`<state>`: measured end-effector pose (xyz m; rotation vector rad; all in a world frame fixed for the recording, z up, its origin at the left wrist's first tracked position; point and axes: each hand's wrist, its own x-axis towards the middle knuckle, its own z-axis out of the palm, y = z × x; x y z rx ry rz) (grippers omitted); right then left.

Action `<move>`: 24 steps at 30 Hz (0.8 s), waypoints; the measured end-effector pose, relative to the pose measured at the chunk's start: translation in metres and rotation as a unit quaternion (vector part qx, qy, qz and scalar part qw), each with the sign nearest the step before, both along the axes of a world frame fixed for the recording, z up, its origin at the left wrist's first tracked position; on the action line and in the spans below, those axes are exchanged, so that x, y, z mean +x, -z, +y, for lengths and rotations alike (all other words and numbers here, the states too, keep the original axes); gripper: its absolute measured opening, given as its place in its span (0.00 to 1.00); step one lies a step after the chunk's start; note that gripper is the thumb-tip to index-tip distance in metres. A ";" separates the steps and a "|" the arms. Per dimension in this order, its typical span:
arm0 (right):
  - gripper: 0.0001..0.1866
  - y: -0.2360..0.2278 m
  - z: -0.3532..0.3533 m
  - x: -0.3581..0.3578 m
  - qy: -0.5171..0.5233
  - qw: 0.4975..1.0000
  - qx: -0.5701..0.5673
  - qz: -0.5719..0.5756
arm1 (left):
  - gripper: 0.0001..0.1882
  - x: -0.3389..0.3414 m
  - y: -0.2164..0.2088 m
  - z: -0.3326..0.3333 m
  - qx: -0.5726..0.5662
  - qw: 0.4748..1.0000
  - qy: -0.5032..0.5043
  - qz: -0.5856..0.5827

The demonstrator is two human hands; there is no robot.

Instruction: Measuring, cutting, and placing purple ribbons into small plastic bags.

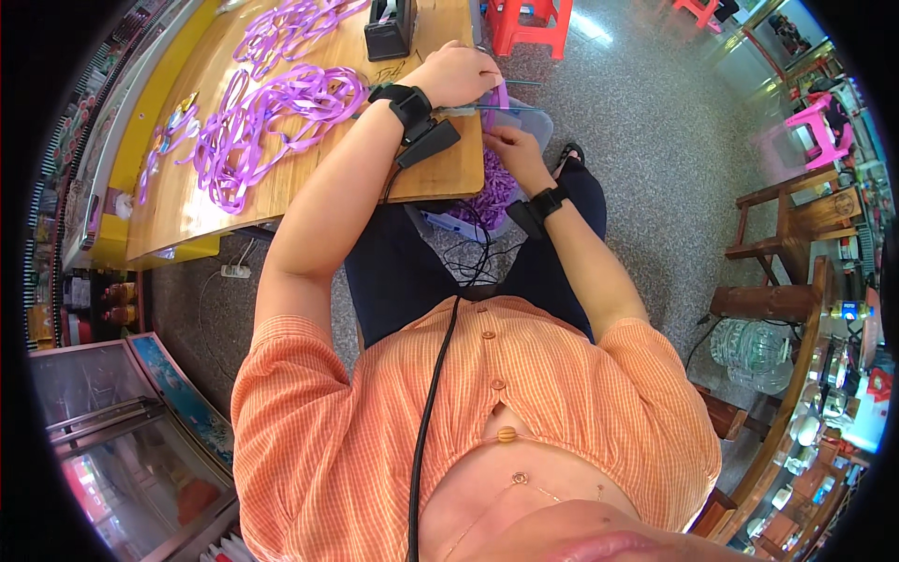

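Observation:
At the right edge of the wooden table, my left hand (459,75) has its fingers closed on a purple ribbon (496,105). The ribbon runs down toward my right hand (518,155), whose thumb and fingers pinch it just off the table edge. Thin bluish sticks (524,110) jut out beside the ribbon; what they belong to is hidden behind my left hand and wrist. Below my right hand, a pile of purple ribbon pieces (493,192) fills a clear plastic bin (536,126). Loose loops of purple ribbon (281,112) lie on the table to my left.
A black tape dispenser (390,30) stands on the wooden table (440,178), past my left wrist. Black cables hang between my legs. Beyond the bin is a red plastic stool (532,28). Wooden chairs (796,225) are at the right, and a glass-topped freezer (140,459) is at the lower left.

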<state>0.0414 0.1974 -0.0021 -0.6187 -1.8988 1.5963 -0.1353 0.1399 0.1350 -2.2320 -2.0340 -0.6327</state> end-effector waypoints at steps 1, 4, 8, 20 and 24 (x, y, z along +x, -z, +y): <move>0.11 -0.002 -0.003 0.007 0.000 0.999 -0.034 -0.021 | 0.13 0.000 -0.001 0.001 0.001 1.000 0.000 0.000; 0.10 -0.007 -0.014 0.034 -0.025 0.996 -0.061 -0.058 | 0.13 0.002 -0.002 -0.001 0.006 1.000 -0.002 -0.007; 0.11 -0.017 -0.040 0.076 -0.081 0.991 -0.071 -0.074 | 0.14 0.003 -0.005 -0.004 -0.014 1.000 -0.012 -0.011; 0.12 -0.074 -0.076 0.124 -0.137 0.989 -0.048 -0.037 | 0.14 0.002 -0.004 -0.004 -0.012 1.000 -0.007 -0.002; 0.13 -0.086 -0.079 0.122 -0.140 0.990 -0.015 -0.013 | 0.14 0.003 -0.008 -0.002 -0.021 1.000 0.020 0.011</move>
